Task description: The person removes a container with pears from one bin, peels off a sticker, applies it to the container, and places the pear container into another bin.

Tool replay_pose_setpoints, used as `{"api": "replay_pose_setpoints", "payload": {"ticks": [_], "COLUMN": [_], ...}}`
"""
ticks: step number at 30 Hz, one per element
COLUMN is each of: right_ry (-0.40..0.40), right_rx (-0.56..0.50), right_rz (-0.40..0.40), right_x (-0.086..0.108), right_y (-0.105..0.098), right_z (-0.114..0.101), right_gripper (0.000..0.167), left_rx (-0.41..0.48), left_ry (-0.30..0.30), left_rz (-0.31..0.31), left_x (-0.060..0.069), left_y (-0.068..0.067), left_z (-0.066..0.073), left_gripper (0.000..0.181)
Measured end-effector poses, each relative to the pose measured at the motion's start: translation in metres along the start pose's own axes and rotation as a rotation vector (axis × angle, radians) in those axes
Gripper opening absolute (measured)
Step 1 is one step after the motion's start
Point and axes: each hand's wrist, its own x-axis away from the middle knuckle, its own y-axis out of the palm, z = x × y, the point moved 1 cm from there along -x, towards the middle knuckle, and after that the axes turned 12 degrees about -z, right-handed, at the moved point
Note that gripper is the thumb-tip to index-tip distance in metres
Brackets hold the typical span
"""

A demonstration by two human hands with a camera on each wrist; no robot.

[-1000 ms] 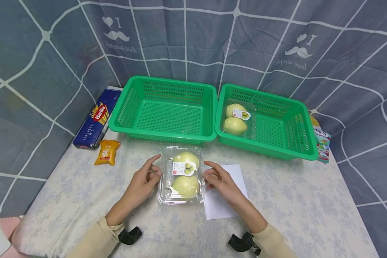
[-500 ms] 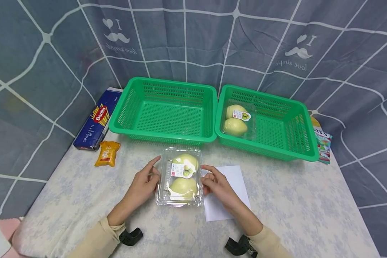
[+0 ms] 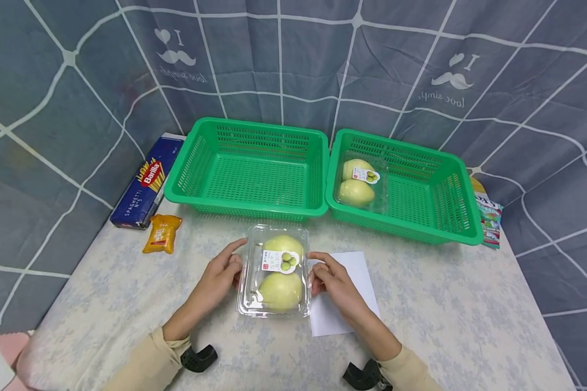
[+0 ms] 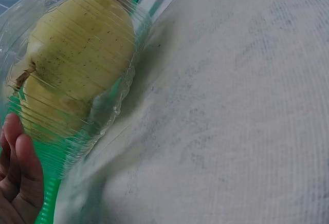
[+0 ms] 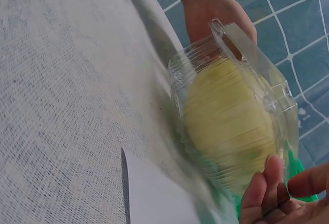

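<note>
A clear plastic clamshell box (image 3: 248,296) with two pale yellow pears and a white label is between my hands in the head view. My left hand (image 3: 219,277) holds its left side, index finger reaching toward the upper corner. On the right side, my right hand (image 3: 336,282) holds it with bent fingers. The left wrist view shows a speckled pear (image 4: 82,44) with its stem through the ribbed wall, and left fingers (image 4: 30,162) at the edge. In the right wrist view, right fingertips (image 5: 272,170) meet the box's near corner. Parts of both thumbs are hard to see.
Two green baskets stand behind: the left basket (image 3: 247,208), and the right basket (image 3: 411,231) holding another pear box (image 3: 379,193). Left are a spaghetti box (image 3: 147,182) and an orange packet (image 3: 162,233). A white sheet (image 3: 332,317) lies under the right hand; a snack bag (image 3: 490,217) sits far right.
The pear box has shifted slightly toward me and looks slightly larger. My right hand has come in closer against its side; my left hand has moved only slightly.
</note>
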Motion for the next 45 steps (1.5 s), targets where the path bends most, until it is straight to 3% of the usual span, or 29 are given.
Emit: {"api": "replay_pose_setpoints", "payload": {"ticks": [8,16,27,38,45], "right_ry": [-0.011,0.006,0.012,0.001,-0.004], "right_rx": [-0.028,-0.088,-0.243,-0.382,-0.432], "right_rz": [-0.037,-0.032,0.042,0.085,0.111], "right_x": [0.004,0.010,0.016,0.021,0.026], "right_y": [-0.004,-0.009,-0.018,-0.025,-0.027], "right_z": [-0.002,-0.006,-0.007,-0.013,-0.016], "right_gripper": [0.041,0.039,0.028,0.008,0.009], "left_rx": [0.117,0.240,0.243,0.346,0.407], "left_ry": [0.024,0.077,0.155,0.194,0.198], "left_rz": [-0.039,-0.116,-0.251,-0.331,-0.380], "left_x": [-0.002,0.000,-0.002,-0.011,-0.016], "left_y": [-0.001,-0.003,0.001,0.006,0.008], "left_z": [0.000,0.002,0.006,0.012,0.018], "left_gripper": [0.055,0.059,0.065,0.061,0.063]}}
